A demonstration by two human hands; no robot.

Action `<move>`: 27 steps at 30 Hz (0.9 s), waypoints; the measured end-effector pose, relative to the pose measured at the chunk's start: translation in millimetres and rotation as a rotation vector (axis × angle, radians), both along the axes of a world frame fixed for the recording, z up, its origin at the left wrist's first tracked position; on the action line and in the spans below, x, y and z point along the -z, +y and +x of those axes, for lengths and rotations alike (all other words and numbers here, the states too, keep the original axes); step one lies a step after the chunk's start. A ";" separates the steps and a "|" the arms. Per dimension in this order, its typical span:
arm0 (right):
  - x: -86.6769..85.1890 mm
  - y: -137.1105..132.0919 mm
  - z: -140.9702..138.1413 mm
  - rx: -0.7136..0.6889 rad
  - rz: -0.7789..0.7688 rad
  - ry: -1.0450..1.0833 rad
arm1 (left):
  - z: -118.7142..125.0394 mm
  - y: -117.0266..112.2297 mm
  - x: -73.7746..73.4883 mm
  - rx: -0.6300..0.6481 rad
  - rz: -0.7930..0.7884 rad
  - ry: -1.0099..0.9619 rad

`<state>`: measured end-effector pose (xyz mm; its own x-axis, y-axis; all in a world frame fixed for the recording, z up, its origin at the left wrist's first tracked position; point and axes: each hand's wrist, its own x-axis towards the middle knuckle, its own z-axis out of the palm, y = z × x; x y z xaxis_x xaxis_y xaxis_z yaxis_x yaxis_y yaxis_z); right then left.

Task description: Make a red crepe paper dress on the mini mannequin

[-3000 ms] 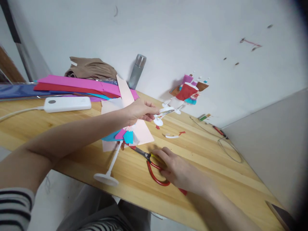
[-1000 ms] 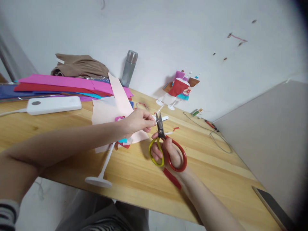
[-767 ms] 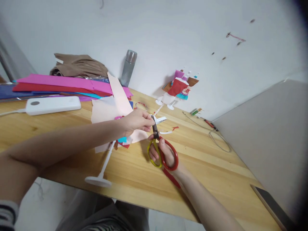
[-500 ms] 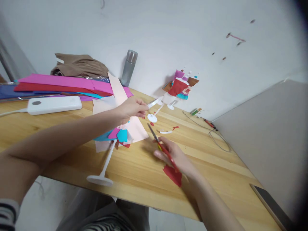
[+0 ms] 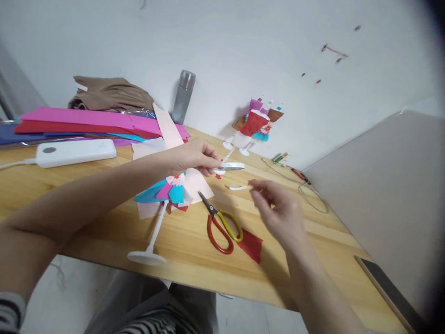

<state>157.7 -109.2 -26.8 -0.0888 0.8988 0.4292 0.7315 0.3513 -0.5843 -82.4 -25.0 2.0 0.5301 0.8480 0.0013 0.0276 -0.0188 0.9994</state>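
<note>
My left hand (image 5: 200,157) is closed, its thumb and fingers pinching a thin white ring, seen almost edge-on, that looks like a roll of tape (image 5: 233,166). Over the table to the right, my right hand (image 5: 280,206) is empty, its fingers curved and thumb slightly apart. Between the hands lie scissors (image 5: 212,211) with one red and one yellow handle, partly on a red scrap (image 5: 253,248). Below my left forearm, a small white dress stand (image 5: 158,229) wears a blue, pink and pale paper skirt; its upper part is hidden by my hand and arm.
Several dressed stands (image 5: 255,123) are grouped by the wall. Coloured paper sheets (image 5: 79,117), a brown cloth (image 5: 111,93), a grey flask (image 5: 184,95) and a white power strip (image 5: 76,152) are at the left. A cable (image 5: 318,208) and a dark flat device (image 5: 385,287) are at the right.
My right hand has let go of the scissors, which now lie on the table, and has moved up and right. My left hand has tilted the white ring to lie nearly level.
</note>
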 end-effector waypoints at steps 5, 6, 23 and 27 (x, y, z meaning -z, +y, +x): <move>-0.5 32.3 22.6 -0.115 -0.027 0.164 | -1.4 0.7 2.5 0.185 0.097 0.017; 1.7 37.5 25.5 -0.135 -0.067 0.183 | -1.7 1.1 3.5 0.218 0.104 0.017; 37.4 40.1 31.3 -0.235 -0.232 0.596 | 1.4 5.6 15.2 0.233 0.051 0.039; 30.4 33.7 29.9 -0.331 -0.253 0.485 | 5.5 5.7 22.1 0.255 0.047 0.054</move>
<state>187.6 -75.5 -57.2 -0.2281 0.9360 0.2682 0.2390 0.3208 -0.9165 -76.9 -19.3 -20.1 0.7269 0.6868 0.0029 0.0696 -0.0780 0.9945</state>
